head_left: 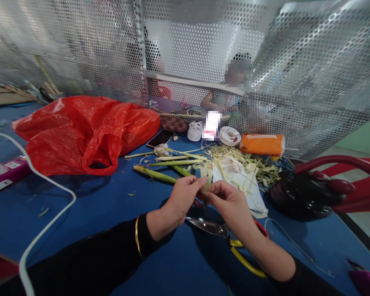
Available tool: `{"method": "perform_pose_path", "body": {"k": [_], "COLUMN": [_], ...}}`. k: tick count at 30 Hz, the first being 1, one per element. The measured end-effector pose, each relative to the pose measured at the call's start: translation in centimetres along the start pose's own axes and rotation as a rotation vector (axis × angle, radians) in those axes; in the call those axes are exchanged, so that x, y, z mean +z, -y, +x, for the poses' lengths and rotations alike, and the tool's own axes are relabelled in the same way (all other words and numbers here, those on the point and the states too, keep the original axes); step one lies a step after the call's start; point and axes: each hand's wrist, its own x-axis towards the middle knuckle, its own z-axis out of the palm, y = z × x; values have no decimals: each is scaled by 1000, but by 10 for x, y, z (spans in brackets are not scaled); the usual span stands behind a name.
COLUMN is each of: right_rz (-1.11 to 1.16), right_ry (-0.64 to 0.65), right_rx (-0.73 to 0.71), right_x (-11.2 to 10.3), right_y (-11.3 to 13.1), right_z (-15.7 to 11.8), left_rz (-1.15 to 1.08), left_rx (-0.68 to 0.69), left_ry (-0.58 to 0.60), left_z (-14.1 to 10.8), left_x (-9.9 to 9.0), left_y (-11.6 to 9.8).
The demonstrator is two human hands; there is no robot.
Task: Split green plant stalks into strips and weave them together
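Observation:
Above the blue table my left hand and my right hand meet. Their fingertips pinch a pale green plant strip, which looks bent into a loop. Scissors with yellow and red handles lie beneath my right wrist, their blades pointing left. Beyond my fingers are several green stalks and a heap of plant scraps. A white paper sheet with peeled strips on it lies just past my right hand.
A red plastic bag covers the back left. Along the perforated metal screen stand a phone, a tape roll and an orange packet. A dark kettle stands right. A white cable crosses the left side.

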Motion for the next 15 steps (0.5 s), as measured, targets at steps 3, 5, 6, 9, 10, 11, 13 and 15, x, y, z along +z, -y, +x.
{"method": "perform_pose_path", "body": {"k": [3, 5, 6, 9, 10, 11, 13, 15], "right_rz": [1, 9, 11, -3, -10, -12, 2, 18], "right_ry": [-15, -31, -38, -52, -50, -42, -17, 5], "right_rx": [-14, -28, -36, -58, -64, -67, -58, -39], "right_x": [0, 0, 0, -1, -1, 0, 1, 2], "right_y": [-1, -1, -1, -1, -1, -1, -1, -1], "right_z": [0, 0, -1, -2, -3, -3, -3, -2], "left_rz": [30, 55, 62, 59, 55, 48, 23, -4], "left_rx": [-2, 3, 7, 11, 12, 11, 3, 3], "left_ry": [-34, -45, -45, -55, -58, -59, -54, -57], "left_z": [0, 1, 1, 3, 3, 3, 3, 3], "left_x": [0, 0, 0, 0, 0, 0, 0, 0], "left_y": [2, 3, 4, 4, 4, 4, 3, 2]}}
